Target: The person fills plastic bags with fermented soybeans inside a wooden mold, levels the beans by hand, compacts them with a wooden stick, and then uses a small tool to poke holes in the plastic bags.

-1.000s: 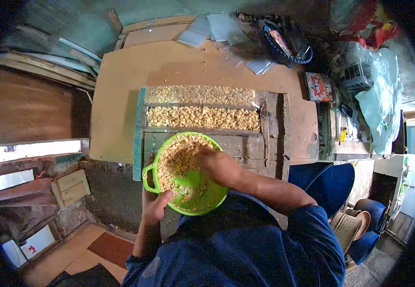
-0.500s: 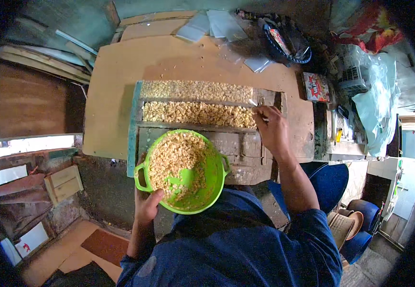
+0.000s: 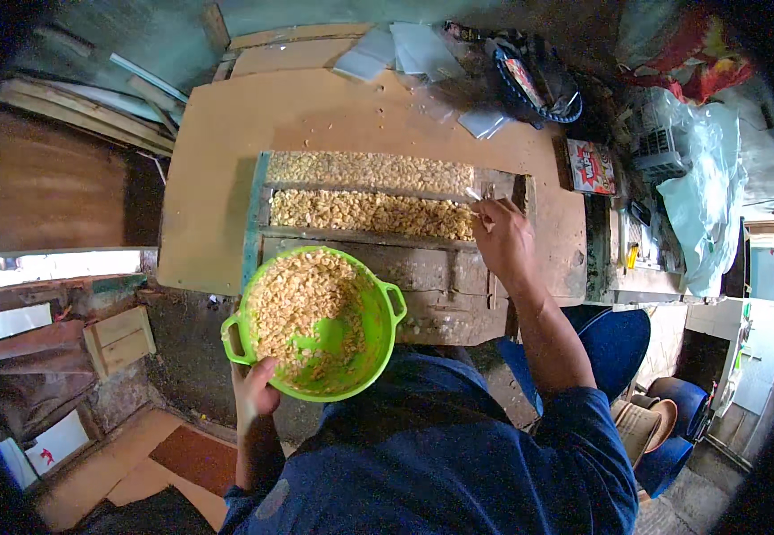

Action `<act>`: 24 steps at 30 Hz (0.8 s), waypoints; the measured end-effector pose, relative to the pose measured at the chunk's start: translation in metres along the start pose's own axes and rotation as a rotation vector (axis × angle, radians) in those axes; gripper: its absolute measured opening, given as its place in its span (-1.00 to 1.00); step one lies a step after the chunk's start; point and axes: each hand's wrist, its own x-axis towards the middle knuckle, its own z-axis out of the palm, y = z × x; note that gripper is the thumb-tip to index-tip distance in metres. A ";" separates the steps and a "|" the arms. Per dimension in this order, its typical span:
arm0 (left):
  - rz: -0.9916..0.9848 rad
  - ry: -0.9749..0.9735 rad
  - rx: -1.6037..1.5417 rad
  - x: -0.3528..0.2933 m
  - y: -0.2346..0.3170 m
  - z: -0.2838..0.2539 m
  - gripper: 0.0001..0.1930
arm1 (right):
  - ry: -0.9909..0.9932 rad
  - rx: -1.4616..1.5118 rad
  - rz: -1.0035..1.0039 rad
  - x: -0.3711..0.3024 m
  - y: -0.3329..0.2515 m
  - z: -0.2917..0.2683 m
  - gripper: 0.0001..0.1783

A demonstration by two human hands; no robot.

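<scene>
My left hand grips the rim of a green two-handled plastic basin, thumb over the edge by the left handle. Pale split beans are heaped in it, mostly at the left and far side, and a green part shows among them. My right hand is closed in a pinch at the right end of the nearer long row of beans; what its fingers hold is too small to make out. A farther row looks glossy, as if under clear plastic. Both rows lie in a wooden frame.
The frame rests on a tan tabletop with stray beans at the back. Clear plastic sheets and a dark blue basket lie beyond. A printed box stands at the right, with a blue barrel below.
My left hand and the green basin have shifted left and slightly toward me, uncovering more of the frame. My right hand stays pinched at the end of the row, almost unmoved.
</scene>
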 end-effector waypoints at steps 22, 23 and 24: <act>0.350 -0.063 -0.075 0.034 0.064 -0.042 -0.35 | -0.007 0.131 0.511 -0.099 0.008 -0.010 -0.79; 0.358 -0.070 -0.074 0.037 0.067 -0.043 -0.35 | 0.014 0.108 0.543 -0.097 0.004 -0.013 -0.82; 0.355 -0.071 -0.078 0.038 0.069 -0.043 -0.35 | 0.015 0.103 0.543 -0.098 0.003 -0.013 -0.82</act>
